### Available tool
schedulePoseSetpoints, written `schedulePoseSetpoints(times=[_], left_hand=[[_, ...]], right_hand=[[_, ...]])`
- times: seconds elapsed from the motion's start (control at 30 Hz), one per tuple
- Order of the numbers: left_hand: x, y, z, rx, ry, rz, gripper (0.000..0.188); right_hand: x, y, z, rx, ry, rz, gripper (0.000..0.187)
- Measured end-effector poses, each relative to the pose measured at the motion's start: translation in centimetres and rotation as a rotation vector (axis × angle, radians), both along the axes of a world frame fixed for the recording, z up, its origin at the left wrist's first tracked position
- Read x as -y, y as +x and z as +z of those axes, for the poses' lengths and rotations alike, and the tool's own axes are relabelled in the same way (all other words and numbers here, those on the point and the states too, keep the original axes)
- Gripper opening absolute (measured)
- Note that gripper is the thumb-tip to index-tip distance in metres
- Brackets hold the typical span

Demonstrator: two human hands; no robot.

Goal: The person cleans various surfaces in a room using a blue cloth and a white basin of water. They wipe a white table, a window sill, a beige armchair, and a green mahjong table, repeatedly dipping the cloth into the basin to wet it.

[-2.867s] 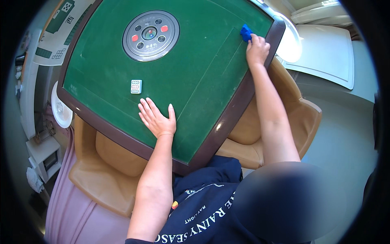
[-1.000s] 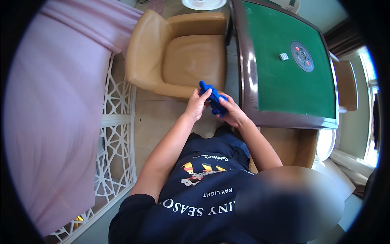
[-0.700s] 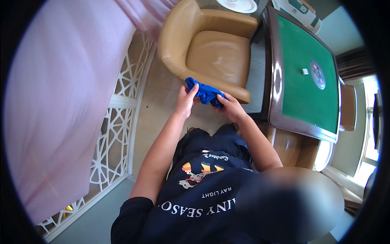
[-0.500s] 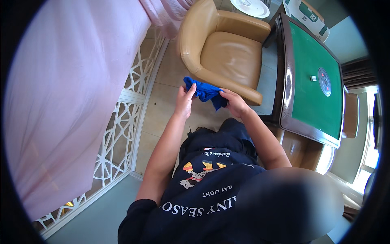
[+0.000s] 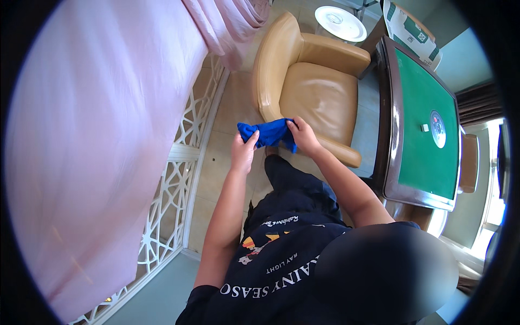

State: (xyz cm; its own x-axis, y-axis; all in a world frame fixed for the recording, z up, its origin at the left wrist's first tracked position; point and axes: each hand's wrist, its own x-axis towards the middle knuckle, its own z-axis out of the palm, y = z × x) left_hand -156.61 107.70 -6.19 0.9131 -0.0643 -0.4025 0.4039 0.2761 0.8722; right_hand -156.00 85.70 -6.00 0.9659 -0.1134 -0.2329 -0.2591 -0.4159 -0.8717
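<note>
On my head feed, I have the bare left hand [image 5: 243, 154] pinching 1 end of a crumpled, bright blue cloth [image 5: 270, 132] between thumb and fingers, and the bare right hand [image 5: 304, 137] gripping the other. The cloth spans the 2 hands in mid-air, beside a tan leather armchair [image 5: 319, 97]; I can't tell if they touch. Right of that, I see a square, green-topped table [image 5: 422, 168] with a dark brown frame.
</note>
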Motion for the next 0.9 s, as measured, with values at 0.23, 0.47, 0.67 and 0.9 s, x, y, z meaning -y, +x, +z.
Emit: schedulePoseSetpoints(times=[0.23,0.47,0.67,0.9], left_hand=[[-0.1,11.4,-2.6,0.224,0.398,0.149,0.028],[-0.2,15.2,-5.5,-0.088,0.658,-0.124,0.043],[1.0,21.5,-5.1,-0.138,0.508,-0.124,0.042],[3.3,31.4,-5.5,-0.073,0.403,-0.232,0.035]], right_hand=[[-4.3,9.2,-1.9,0.309,-0.314,-0.183,0.062],[-8.5,11.8,-3.5,0.017,-0.333,0.010,0.087],[-8.3,18.2,-3.5,0.058,-0.412,-0.040,0.079],[-7.6,27.9,-3.8,0.101,-0.666,-0.182,0.081]])
